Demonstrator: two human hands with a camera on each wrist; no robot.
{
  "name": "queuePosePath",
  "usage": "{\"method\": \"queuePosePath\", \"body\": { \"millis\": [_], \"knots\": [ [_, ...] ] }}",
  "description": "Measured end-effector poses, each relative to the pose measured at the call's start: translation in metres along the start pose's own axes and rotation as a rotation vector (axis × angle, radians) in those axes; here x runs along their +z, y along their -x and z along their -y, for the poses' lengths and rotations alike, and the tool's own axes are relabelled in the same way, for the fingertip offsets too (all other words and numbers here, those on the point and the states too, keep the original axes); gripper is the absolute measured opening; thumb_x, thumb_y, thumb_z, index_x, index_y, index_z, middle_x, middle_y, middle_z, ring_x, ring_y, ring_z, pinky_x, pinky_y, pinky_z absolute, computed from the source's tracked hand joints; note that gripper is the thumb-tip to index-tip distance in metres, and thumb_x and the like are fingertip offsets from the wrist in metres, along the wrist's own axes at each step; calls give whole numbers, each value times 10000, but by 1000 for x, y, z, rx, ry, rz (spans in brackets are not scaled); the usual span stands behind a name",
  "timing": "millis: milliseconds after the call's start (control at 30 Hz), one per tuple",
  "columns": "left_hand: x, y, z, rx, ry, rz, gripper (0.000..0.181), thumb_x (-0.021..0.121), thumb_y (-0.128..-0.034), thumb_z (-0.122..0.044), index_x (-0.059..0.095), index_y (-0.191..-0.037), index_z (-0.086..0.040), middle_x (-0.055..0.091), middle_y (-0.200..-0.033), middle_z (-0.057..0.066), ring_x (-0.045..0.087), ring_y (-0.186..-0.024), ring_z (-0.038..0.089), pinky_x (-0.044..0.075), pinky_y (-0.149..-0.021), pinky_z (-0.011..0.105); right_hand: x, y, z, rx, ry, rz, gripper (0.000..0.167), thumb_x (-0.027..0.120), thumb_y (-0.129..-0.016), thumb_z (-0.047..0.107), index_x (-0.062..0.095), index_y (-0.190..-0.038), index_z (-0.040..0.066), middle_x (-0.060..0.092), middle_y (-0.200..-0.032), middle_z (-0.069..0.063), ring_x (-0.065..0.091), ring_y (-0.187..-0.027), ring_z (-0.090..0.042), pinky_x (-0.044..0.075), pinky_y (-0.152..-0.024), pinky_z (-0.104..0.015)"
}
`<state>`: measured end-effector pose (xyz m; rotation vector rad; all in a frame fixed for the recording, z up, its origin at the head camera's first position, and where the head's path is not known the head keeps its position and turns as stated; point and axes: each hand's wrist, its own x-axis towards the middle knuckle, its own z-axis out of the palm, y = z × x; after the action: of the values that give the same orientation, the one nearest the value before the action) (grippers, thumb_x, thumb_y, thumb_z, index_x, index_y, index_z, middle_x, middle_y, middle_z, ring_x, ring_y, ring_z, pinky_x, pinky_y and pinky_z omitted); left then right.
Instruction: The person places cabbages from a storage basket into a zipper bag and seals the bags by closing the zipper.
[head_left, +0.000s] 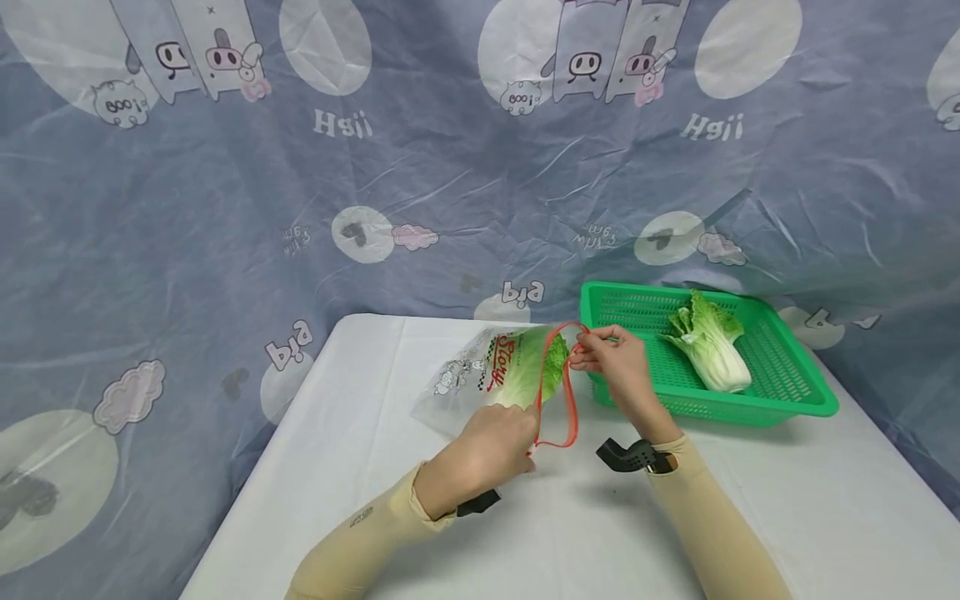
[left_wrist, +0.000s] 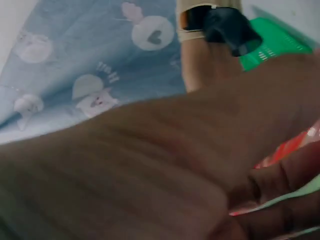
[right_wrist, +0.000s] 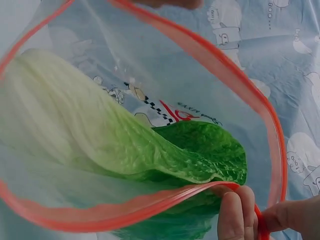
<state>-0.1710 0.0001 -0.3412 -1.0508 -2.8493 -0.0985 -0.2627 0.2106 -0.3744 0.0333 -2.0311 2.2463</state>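
While the right grip [head_left: 617,367] pinches the red edge [right_wrist: 280,155] of a clear bag [head_left: 453,400] between thumb and fingers, the left grip [head_left: 487,446] holds the nearer part of that edge with curled fingers, the mouth gaping between both; inside the bag, a cabbage [head_left: 521,371] lies just beyond the left grip, its green leaves just left of the right grip, and another cabbage [head_left: 712,354] sits right of that grip in a green basket [head_left: 780,410]
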Motion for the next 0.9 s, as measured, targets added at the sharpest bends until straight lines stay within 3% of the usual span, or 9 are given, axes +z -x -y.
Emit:
{"method": "queuePosePath", "body": {
  "millis": [67,167,333,433,500,567,733,900],
  "knots": [
    [2,-4,2,15,-18,-44,192,770,-762,-120,587,-707,-139,613,-632,-38,549,-542,97,427,-469,254,-2,0,0,-7,1,-6,222,636,-928,120,498,-1026,-25,702,-710,-1,696,-612,-101,587,-663,-280],
    [-2,-9,14,11,61,-117,208,720,-772,-21,594,-639,-118,601,-628,-17,471,-544,94,403,-490,248,-5,-1,1,-24,-6,-11,231,649,-920,118,517,-1030,-36,707,-715,-5,701,-614,-108,585,-651,-276],
    [-23,-6,47,9,384,-186,118,736,-794,-13,697,-697,-69,664,-702,11,505,-611,65,443,-585,204,-13,-3,5,-75,-31,-25,264,685,-895,123,562,-1039,-60,705,-736,-30,703,-620,-127,585,-650,-283],
    [-35,-1,68,-22,553,-190,63,705,-847,-31,743,-799,-47,713,-772,55,586,-614,73,487,-591,204,-19,-3,12,-100,-15,-29,317,699,-888,168,570,-1056,-67,701,-765,-28,698,-640,-127,586,-671,-292],
    [-41,1,80,-58,634,-225,68,688,-870,-48,756,-861,-44,726,-798,83,619,-616,95,511,-589,224,-22,-1,18,-118,-1,-26,343,694,-893,198,571,-1075,-65,697,-786,-23,692,-658,-125,584,-684,-288],
    [-44,1,90,-104,695,-302,76,684,-885,-87,757,-892,-67,727,-796,64,642,-628,108,530,-596,243,-25,2,25,-141,-7,-20,348,681,-903,206,569,-1088,-67,690,-796,-20,684,-663,-124,581,-684,-279],
    [-44,-6,106,-206,793,-567,101,691,-889,-173,746,-926,-98,726,-792,34,669,-671,134,556,-648,299,-31,9,40,-189,-64,-23,281,666,-912,182,597,-1067,-43,678,-766,-24,665,-625,-129,572,-636,-254],
    [-40,-14,113,-226,895,-710,161,691,-890,-197,739,-954,-58,737,-835,84,696,-711,169,560,-702,290,-31,15,48,-205,-88,-33,241,680,-901,173,631,-1037,-20,674,-736,-22,651,-592,-132,565,-608,-247]
  ]
}}
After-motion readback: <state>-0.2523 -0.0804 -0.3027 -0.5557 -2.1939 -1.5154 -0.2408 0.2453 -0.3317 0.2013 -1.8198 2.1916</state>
